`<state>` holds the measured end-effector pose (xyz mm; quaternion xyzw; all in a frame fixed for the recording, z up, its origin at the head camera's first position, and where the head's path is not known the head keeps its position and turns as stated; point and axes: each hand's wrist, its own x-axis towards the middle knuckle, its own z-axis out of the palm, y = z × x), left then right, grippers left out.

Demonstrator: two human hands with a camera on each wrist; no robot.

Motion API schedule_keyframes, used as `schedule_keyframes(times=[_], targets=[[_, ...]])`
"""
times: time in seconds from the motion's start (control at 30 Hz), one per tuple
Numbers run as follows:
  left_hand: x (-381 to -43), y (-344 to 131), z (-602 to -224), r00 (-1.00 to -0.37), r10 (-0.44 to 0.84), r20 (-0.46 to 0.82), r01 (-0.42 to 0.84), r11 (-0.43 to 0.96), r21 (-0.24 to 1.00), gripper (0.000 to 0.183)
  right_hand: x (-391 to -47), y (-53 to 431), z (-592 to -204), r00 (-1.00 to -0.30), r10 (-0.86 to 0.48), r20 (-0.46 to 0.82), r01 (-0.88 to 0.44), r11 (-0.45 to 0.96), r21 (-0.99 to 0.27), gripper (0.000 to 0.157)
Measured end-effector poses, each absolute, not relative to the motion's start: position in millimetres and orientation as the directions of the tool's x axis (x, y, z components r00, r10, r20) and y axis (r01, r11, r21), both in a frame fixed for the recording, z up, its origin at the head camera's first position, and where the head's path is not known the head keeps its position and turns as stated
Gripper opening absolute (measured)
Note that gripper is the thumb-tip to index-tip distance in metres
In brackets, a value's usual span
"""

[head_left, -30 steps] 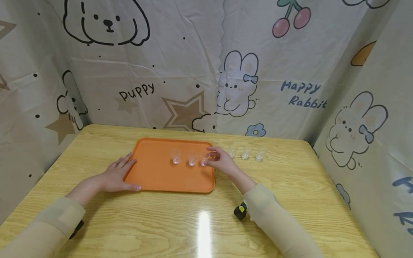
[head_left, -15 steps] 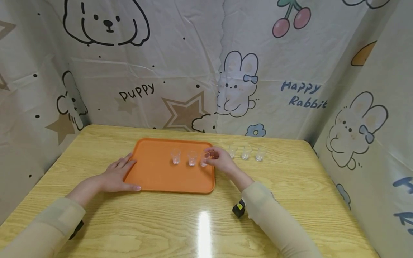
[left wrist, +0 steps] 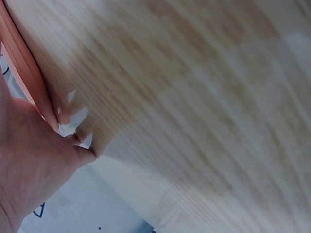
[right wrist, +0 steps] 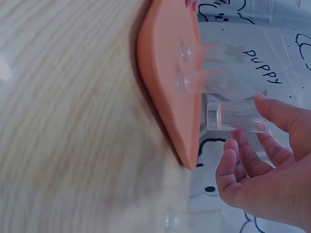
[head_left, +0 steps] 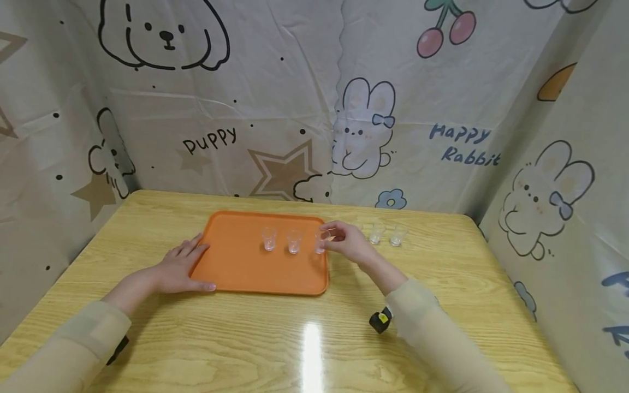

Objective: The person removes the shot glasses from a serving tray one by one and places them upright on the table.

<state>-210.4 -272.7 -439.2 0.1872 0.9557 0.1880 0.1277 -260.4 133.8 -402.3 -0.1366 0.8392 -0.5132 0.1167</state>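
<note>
My right hand (head_left: 350,242) pinches a clear shot glass (right wrist: 238,116) between thumb and fingers. In the head view this glass overlaps the right end of the orange tray (head_left: 245,273); in the right wrist view its base shows apart from the tray. Two more clear shot glasses, a left one (head_left: 268,240) and a middle one (head_left: 294,242), stand upright on the tray in line with it. My left hand (head_left: 177,267) rests on the tray's left edge, fingers extended along the side and thumb at the front rim.
Right of the tray, two clear shot glasses (head_left: 375,234) (head_left: 397,236) stand on the wooden table (head_left: 245,338), partly past my right hand. A printed cloth (head_left: 275,98) hangs behind the table and along both sides. A black wrist camera (head_left: 380,320) sits under the right sleeve.
My right hand has moved a little to the right with the shot glass, away from the two on the tray. It now covers a glass on the table. The left hand stays put.
</note>
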Motion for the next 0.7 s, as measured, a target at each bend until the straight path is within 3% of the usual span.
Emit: schedule_keyframes(times=[0.33,0.7], targets=[[-210.3,-272.4,-438.8,-0.895,0.411,-0.175,0.314,0.857,0.408,0.112,-249.9,164.1,-384.3,-0.936,-0.346,-0.067,-0.113,0.475,-0.873,0.04],[-209.0,-270.7,-436.1,-0.896,0.409,-0.173,0.316,0.86,0.4,0.111,-242.0,192.9,-398.2,-0.96,-0.27,-0.078,-0.072,0.504,-0.861,0.039]])
